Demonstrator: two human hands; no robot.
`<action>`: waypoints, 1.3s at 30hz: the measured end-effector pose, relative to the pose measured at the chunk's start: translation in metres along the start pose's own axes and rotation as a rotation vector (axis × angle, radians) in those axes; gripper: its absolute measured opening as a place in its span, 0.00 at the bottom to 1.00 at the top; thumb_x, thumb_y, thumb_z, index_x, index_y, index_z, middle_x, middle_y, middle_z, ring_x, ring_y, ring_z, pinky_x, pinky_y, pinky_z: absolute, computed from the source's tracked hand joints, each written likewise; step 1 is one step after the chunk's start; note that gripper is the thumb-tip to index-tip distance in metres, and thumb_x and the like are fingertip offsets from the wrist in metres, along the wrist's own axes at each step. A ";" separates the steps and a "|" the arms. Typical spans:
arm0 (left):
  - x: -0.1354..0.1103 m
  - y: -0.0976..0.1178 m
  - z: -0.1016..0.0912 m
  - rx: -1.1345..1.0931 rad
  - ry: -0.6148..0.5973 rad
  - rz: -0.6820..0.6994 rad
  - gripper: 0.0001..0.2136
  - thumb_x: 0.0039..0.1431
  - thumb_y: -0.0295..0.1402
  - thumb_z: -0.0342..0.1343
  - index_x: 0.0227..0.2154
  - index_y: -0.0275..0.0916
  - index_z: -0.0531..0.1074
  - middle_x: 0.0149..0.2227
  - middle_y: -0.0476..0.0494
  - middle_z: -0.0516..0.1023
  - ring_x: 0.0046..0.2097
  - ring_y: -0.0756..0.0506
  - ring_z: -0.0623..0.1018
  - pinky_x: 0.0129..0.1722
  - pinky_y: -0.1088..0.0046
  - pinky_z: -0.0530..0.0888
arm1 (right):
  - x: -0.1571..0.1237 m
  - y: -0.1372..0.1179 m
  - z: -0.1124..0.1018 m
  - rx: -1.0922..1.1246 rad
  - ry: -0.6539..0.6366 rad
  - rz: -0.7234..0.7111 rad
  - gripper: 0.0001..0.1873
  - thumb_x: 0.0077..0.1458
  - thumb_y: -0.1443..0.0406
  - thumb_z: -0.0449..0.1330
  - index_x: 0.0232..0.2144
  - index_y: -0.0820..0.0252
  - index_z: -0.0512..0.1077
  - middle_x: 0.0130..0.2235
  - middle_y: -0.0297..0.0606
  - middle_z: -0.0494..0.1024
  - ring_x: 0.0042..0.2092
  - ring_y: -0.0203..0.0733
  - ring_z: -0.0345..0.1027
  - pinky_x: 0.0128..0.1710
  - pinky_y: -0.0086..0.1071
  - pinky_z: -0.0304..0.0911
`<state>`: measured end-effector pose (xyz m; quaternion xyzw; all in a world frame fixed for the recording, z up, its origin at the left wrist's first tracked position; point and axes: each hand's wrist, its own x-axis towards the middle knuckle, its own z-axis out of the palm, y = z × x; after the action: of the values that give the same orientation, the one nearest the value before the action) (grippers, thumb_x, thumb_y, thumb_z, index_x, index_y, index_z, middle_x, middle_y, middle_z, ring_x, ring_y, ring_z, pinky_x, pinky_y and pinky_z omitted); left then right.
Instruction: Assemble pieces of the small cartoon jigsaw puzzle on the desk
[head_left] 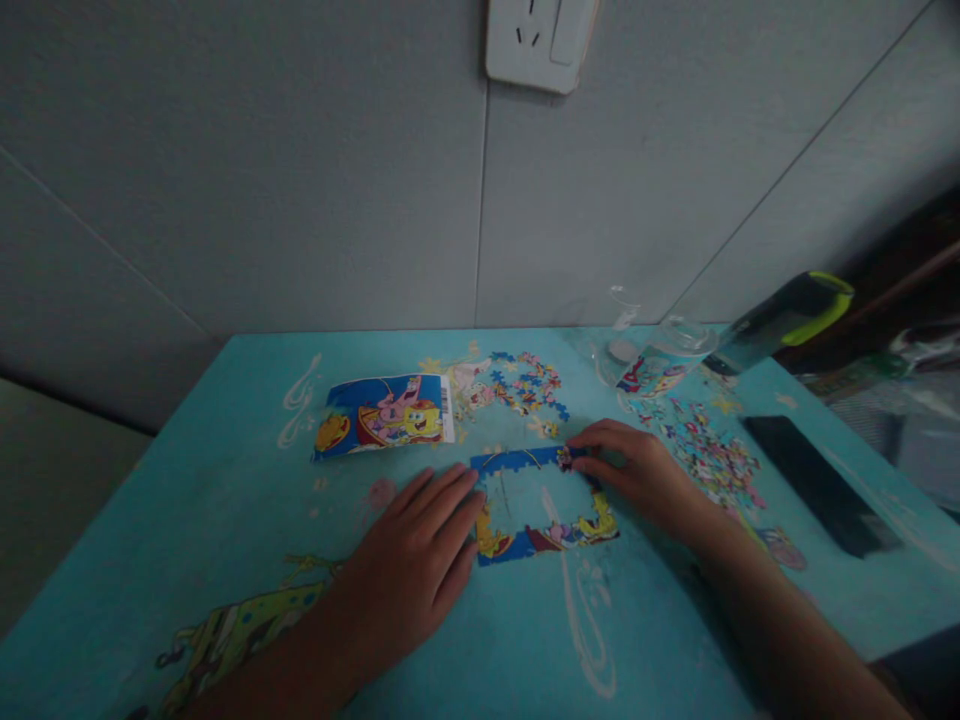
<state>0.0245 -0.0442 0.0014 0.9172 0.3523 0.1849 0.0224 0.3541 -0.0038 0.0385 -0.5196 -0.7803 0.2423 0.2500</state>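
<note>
A partly assembled jigsaw frame (540, 540) with blue edges lies on the turquoise table (225, 520). My left hand (412, 560) lies flat on the table, fingers stretched out, touching the frame's left edge. My right hand (637, 470) rests at the frame's upper right corner, fingers pinched on a small puzzle piece (564, 458). A cartoon reference picture (386, 413) lies behind the frame to the left.
Loose puzzle pieces (525, 385) lie behind the frame, and more pieces (705, 450) are scattered to the right. A clear plastic container (660, 365) lies on its side at the back right. A dark phone (817, 485) and a dark bottle (780, 320) are at right.
</note>
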 end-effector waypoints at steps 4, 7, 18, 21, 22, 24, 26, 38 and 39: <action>-0.001 -0.001 0.001 -0.020 0.006 0.008 0.21 0.69 0.31 0.52 0.63 0.37 0.66 0.68 0.38 0.65 0.68 0.37 0.65 0.66 0.47 0.67 | -0.006 0.010 -0.008 -0.030 0.061 0.001 0.09 0.65 0.62 0.60 0.43 0.48 0.81 0.43 0.39 0.82 0.45 0.45 0.77 0.47 0.40 0.73; -0.001 -0.001 0.000 -0.017 0.009 0.009 0.21 0.69 0.31 0.52 0.63 0.37 0.66 0.68 0.38 0.65 0.68 0.36 0.65 0.66 0.47 0.67 | -0.011 0.008 -0.007 -0.039 0.065 -0.034 0.09 0.66 0.62 0.60 0.44 0.51 0.81 0.43 0.40 0.81 0.44 0.45 0.76 0.46 0.40 0.73; -0.001 -0.001 -0.003 0.000 0.000 0.027 0.21 0.69 0.30 0.52 0.64 0.36 0.65 0.68 0.37 0.64 0.69 0.36 0.63 0.66 0.46 0.67 | -0.014 -0.002 0.003 -0.269 -0.059 -0.194 0.14 0.68 0.62 0.59 0.51 0.48 0.81 0.44 0.43 0.77 0.44 0.46 0.71 0.45 0.42 0.69; -0.001 -0.001 -0.002 0.006 -0.008 0.025 0.22 0.69 0.31 0.52 0.64 0.36 0.65 0.68 0.37 0.63 0.69 0.37 0.63 0.66 0.47 0.67 | -0.015 -0.003 0.003 -0.281 -0.081 -0.208 0.14 0.69 0.62 0.58 0.52 0.48 0.80 0.45 0.42 0.77 0.45 0.45 0.71 0.45 0.41 0.67; -0.001 -0.001 -0.002 0.006 -0.008 0.025 0.22 0.69 0.31 0.52 0.64 0.36 0.65 0.68 0.38 0.63 0.69 0.37 0.63 0.66 0.47 0.67 | -0.015 -0.004 0.003 -0.282 -0.087 -0.214 0.14 0.69 0.62 0.58 0.52 0.48 0.80 0.45 0.42 0.77 0.45 0.45 0.71 0.45 0.41 0.67; -0.002 -0.001 -0.002 0.004 -0.014 0.026 0.22 0.69 0.31 0.52 0.64 0.36 0.64 0.69 0.38 0.63 0.69 0.37 0.62 0.66 0.47 0.67 | -0.015 -0.005 0.003 -0.286 -0.095 -0.222 0.14 0.69 0.62 0.57 0.52 0.48 0.80 0.45 0.42 0.77 0.45 0.45 0.71 0.46 0.41 0.66; -0.002 -0.002 -0.001 0.009 -0.021 0.022 0.23 0.69 0.31 0.52 0.65 0.37 0.64 0.69 0.39 0.62 0.70 0.37 0.62 0.67 0.47 0.67 | -0.015 -0.006 0.003 -0.293 -0.095 -0.225 0.14 0.69 0.62 0.57 0.52 0.48 0.80 0.45 0.42 0.78 0.45 0.45 0.70 0.46 0.41 0.66; -0.001 -0.001 -0.003 0.015 -0.010 0.012 0.21 0.69 0.31 0.52 0.64 0.38 0.66 0.68 0.39 0.64 0.68 0.37 0.64 0.66 0.47 0.67 | -0.017 -0.005 0.001 -0.314 -0.109 -0.226 0.14 0.69 0.62 0.58 0.52 0.48 0.79 0.46 0.40 0.78 0.46 0.45 0.71 0.46 0.41 0.64; -0.001 -0.001 -0.003 0.019 -0.005 0.012 0.21 0.69 0.31 0.52 0.64 0.38 0.66 0.68 0.39 0.64 0.68 0.37 0.65 0.66 0.47 0.67 | -0.017 -0.005 0.001 -0.311 -0.108 -0.226 0.14 0.69 0.62 0.58 0.52 0.47 0.79 0.46 0.40 0.78 0.46 0.45 0.71 0.47 0.41 0.64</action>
<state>0.0222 -0.0450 0.0038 0.9199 0.3486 0.1793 0.0134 0.3560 -0.0218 0.0383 -0.4472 -0.8740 0.1166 0.1499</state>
